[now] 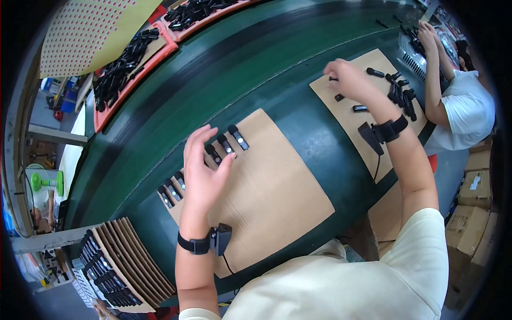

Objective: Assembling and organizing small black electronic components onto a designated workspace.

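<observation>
A cardboard sheet (277, 181) lies in front of me, with small black microphones (238, 137) in a slanting row along its far left edge. They have round foam heads, and several carry a pale dot. My left hand (204, 178) hovers over this row, thumb and fingers apart, partly hiding it. Over a second cardboard sheet (362, 128) on the right, my right hand (349, 80) has its fingers curled near a dark small piece; whether it is gripped cannot be made out. Loose black microphones (400, 90) lie scattered beside that hand.
Orange-red trays (173, 40) heaped with black parts stand along the far left of the green table (256, 69). At lower left is a stack of cardboard sheets (133, 256) beside rows of microphones. A co-worker (464, 101) sits at far right, near cardboard boxes (466, 229).
</observation>
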Demonstrator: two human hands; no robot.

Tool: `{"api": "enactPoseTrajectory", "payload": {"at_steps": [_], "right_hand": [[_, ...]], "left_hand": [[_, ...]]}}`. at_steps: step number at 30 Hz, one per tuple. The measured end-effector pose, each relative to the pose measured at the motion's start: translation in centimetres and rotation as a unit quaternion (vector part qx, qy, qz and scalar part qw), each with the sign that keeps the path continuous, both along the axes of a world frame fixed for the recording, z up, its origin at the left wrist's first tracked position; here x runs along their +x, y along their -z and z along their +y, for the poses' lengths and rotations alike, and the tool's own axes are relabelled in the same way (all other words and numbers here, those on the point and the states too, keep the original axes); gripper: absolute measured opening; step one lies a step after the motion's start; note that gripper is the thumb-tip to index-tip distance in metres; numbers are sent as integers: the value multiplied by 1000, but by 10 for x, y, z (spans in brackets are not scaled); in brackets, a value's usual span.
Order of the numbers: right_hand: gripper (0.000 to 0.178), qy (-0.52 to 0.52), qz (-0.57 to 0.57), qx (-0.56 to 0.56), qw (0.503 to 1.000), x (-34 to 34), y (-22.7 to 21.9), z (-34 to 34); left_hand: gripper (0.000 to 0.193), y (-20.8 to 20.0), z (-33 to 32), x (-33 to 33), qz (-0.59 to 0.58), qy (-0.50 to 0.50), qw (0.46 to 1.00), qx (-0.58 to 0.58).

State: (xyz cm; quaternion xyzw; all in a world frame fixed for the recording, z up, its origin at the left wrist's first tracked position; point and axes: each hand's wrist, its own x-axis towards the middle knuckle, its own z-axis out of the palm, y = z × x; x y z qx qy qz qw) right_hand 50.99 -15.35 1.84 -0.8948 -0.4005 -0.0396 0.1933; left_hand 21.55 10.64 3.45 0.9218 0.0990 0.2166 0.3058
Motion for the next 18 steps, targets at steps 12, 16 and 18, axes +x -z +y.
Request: {"api": "enactPoseTrajectory", "payload": {"at_steps": [12,16,18], "right_hand": [[21,-96,205,176,958,-89,-28,32],[25,-218,371,299,852,-156,-29,40],[27,-250,431,328,802,-171,-20,40]], "left_hand": [[38,3,-38,-29,-89,15,981,-173],[34,-3,-61,-30,-76,27,949,-306],[32,-7,-69,-32,-44,25,902,-429]]}}
